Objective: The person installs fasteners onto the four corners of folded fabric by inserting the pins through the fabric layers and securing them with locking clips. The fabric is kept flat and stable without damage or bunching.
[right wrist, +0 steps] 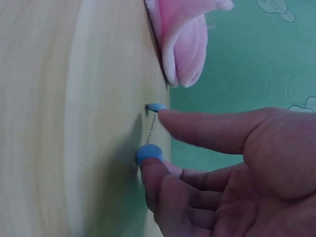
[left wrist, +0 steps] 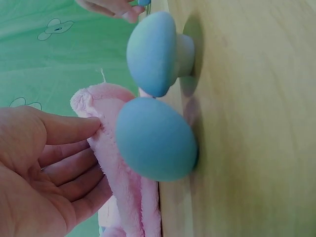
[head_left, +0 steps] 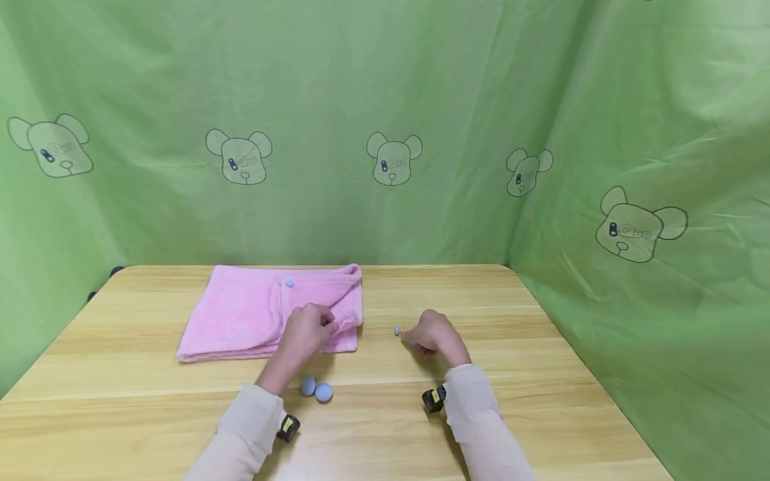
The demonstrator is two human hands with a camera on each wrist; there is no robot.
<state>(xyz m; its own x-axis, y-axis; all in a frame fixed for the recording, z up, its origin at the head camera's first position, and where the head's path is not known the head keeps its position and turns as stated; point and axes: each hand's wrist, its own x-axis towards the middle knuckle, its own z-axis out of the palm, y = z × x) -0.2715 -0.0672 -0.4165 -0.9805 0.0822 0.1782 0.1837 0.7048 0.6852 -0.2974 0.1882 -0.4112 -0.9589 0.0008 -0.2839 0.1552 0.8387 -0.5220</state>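
Observation:
A folded pink cloth [head_left: 234, 314] lies on the wooden table, its near right part pinched by my left hand [head_left: 307, 329]. The left wrist view shows the thumb of that hand [left wrist: 44, 173] against the raised fluffy edge [left wrist: 116, 148], the other fingers behind. To the right of the cloth, my right hand [head_left: 434, 332] is low over the table. In the right wrist view its thumb touches a small blue disc [right wrist: 156, 106] and its curled fingers touch a rounder blue piece [right wrist: 149, 152]. A thin twisted metal pin [right wrist: 151, 129] spans the two.
Two blue mushroom-shaped pieces, one [head_left: 308, 385] beside the other [head_left: 323, 392], stand near my left wrist. Another blue piece [head_left: 289, 282] sits on the far part of the cloth. Green curtains [head_left: 319, 220] with bear-head outlines surround the table [head_left: 511, 427] behind and at the sides.

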